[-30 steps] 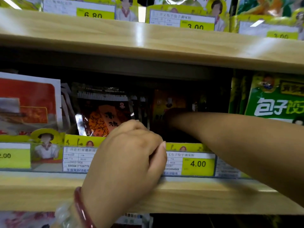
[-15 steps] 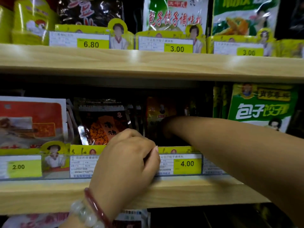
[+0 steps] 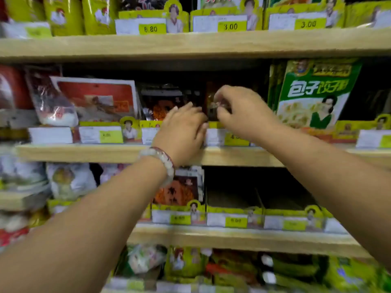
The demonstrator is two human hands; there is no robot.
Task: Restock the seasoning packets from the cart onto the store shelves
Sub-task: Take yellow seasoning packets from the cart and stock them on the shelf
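The right hand [image 3: 243,111] pinched a dark packet [image 3: 211,102] by its top, at twelve o'clock above the 4.00 tag [image 3: 234,138]. The left hand [image 3: 184,127], fingers curled, rested on the shelf [image 3: 105,152] lip. Best stood upright, then pushed back.

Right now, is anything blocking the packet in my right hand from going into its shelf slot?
Nothing visible does: the right hand pinches a dark packet already at the slot, beside the left hand.
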